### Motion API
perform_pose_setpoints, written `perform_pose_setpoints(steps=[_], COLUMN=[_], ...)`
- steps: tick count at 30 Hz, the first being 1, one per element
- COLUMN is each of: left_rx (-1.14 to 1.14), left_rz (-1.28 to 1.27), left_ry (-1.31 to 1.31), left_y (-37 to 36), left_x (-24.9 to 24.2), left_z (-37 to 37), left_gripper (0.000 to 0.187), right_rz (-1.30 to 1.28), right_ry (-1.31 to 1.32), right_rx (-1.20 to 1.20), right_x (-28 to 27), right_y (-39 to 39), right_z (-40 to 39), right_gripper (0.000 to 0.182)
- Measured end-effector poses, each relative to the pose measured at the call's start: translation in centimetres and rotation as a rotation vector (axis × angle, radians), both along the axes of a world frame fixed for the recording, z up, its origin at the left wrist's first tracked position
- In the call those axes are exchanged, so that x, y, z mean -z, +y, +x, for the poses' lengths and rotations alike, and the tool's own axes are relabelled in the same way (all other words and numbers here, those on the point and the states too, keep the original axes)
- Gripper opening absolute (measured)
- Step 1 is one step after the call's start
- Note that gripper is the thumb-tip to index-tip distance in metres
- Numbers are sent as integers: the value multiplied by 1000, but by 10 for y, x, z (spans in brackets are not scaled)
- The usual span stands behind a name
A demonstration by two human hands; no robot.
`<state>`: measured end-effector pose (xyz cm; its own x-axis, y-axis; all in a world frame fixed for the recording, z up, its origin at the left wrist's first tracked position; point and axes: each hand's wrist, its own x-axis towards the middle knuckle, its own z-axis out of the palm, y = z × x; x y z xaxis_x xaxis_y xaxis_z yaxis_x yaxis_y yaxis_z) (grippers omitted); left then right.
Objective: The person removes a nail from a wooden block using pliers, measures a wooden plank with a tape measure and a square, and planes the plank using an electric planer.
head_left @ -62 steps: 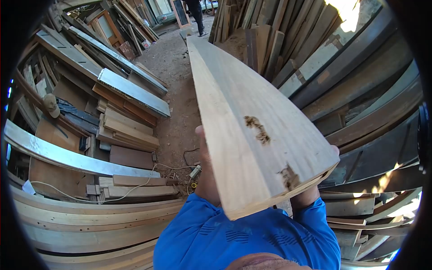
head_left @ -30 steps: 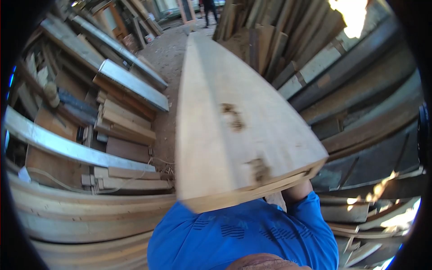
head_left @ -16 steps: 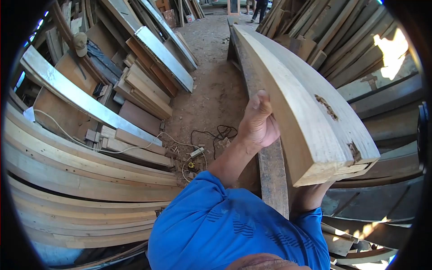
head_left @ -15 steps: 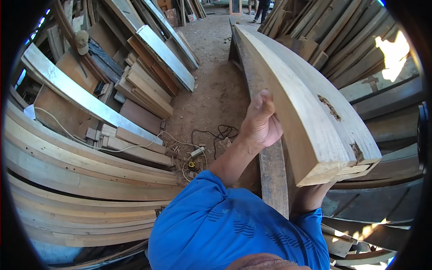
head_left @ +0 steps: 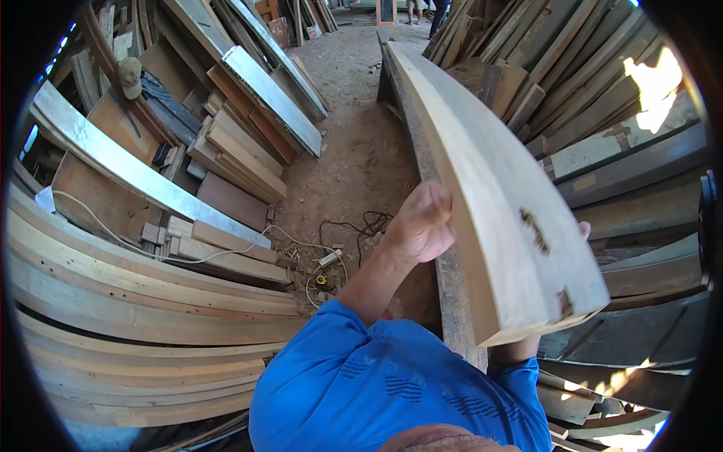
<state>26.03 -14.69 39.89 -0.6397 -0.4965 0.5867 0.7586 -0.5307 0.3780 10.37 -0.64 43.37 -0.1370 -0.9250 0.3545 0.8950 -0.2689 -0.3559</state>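
Note:
A long, thick, pale wooden plank (head_left: 489,173) stretches away from me, its near end held up above a narrow wooden bench (head_left: 453,294). Two rough slots are cut in its top face near the close end. My left hand (head_left: 423,222) is closed on the plank's left edge, thumb up against the side. Beneath the right edge is my right hand (head_left: 584,229), mostly hidden by the wood; only a fingertip shows at that edge. The plank's far end lies at or over the far part of the bench; whether it touches cannot be made out.
Stacked boards (head_left: 151,324) fill the left side, and more planks lean (head_left: 572,75) at the right. On the dusty floor lie a black cord (head_left: 369,226), a power strip (head_left: 330,258) and a yellow tape measure (head_left: 321,279). A person's legs (head_left: 438,16) show far off.
The plank's near end has come down and to the left, and its end face shows less. Both hands moved with it. A right fingertip now shows at the far edge.

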Motion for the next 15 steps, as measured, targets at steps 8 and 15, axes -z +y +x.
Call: perform_pose_setpoints(steps=[8,15], left_rx=[85,101], left_rz=[463,601], left_ry=[-489,-870], left_y=[47,76], left_x=[56,175], left_z=[1,-21], left_gripper=[67,61], right_rz=[512,858], right_ry=[642,690], right_rx=[143,51], right_x=[54,188], right_y=[12,33], right_z=[-5,-42], right_gripper=[67,59])
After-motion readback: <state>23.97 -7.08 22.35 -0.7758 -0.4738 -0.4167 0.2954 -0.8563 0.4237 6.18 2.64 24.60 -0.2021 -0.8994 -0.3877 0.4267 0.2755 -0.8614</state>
